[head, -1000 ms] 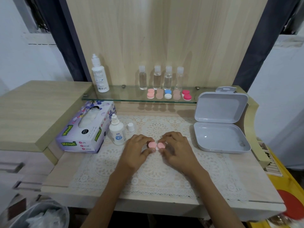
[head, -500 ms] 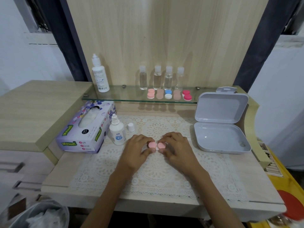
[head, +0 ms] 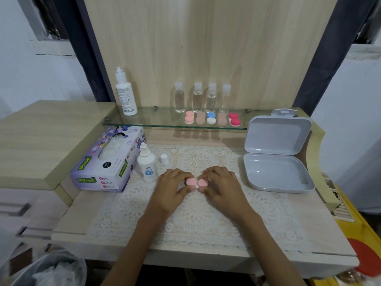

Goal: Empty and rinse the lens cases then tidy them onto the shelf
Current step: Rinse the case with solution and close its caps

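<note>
A pink lens case [head: 196, 182] with two round caps lies on the lace mat [head: 193, 221] in the middle of the desk. My left hand [head: 172, 189] pinches its left cap and my right hand [head: 221, 187] pinches its right cap. Several other lens cases, among them a pink one [head: 189, 117], a blue and white one [head: 211, 118] and a red one [head: 234, 119], stand in a row on the glass shelf [head: 156, 120].
An uncapped solution bottle [head: 147, 165] and its cap [head: 164, 159] stand left of my hands beside a tissue box [head: 109, 162]. An open grey plastic box [head: 277, 159] sits at the right. A tall bottle [head: 124, 92] and several clear bottles [head: 197, 98] stand on the shelf. A bin [head: 51, 271] is at lower left.
</note>
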`<state>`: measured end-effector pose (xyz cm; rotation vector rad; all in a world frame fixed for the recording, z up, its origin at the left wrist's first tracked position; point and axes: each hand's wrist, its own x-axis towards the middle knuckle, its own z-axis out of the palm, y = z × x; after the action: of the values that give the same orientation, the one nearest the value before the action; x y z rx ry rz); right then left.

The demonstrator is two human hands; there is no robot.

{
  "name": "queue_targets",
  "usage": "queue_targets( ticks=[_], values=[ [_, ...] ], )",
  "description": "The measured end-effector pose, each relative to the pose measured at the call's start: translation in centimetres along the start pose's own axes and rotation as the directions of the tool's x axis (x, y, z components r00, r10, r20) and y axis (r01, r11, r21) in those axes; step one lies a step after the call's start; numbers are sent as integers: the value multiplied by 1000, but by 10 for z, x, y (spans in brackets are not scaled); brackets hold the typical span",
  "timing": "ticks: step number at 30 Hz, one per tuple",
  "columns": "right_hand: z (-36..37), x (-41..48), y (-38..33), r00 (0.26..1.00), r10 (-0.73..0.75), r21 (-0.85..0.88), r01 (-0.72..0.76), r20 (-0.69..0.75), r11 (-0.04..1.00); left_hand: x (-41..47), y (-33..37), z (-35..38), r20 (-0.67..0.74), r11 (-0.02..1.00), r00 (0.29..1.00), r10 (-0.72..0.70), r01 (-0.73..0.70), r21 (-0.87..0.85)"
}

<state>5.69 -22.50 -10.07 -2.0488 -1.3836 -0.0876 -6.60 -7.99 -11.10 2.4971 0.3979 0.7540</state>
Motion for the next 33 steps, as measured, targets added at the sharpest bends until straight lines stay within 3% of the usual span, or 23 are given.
queue_targets(
  ticks=[23, 33],
  values=[
    [0, 0, -2, 999, -30, -71, 29, -14, 997, 0, 3, -2, -16, 1000, 1000, 4, -5, -7],
    [3, 1, -8, 997, 15, -217, -30, -70, 976, 0, 2, -2, -25, 1000, 1000, 3, -3, 3]
  ],
)
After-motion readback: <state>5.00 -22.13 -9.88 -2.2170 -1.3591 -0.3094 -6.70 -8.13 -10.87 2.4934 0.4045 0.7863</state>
